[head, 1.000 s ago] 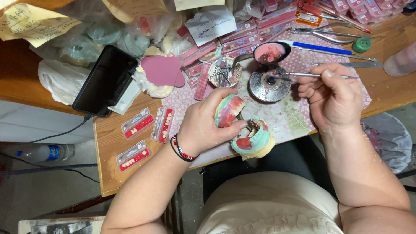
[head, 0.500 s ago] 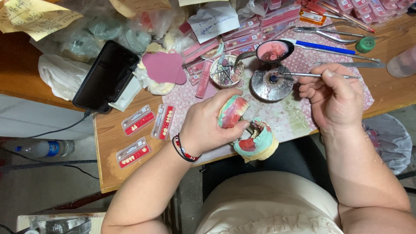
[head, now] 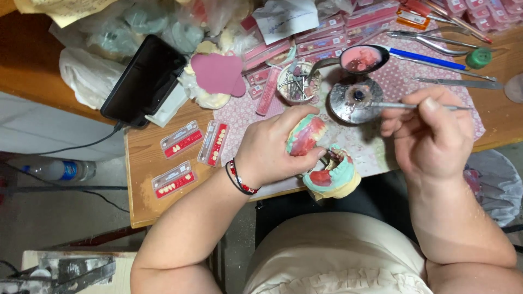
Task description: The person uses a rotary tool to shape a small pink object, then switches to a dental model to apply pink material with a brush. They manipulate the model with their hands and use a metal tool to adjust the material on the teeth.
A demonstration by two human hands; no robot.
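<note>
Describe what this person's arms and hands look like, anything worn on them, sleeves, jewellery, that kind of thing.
Both arms are bare up to the edge of the picture, with no sleeves or gloves showing. The left hand has two thin bands at the wrist: a black cord bracelet and a red and black beaded bracelet. The right hand and wrist carry no bracelet, watch or ring that can be seen. The fingernails look short and unpainted.
</note>
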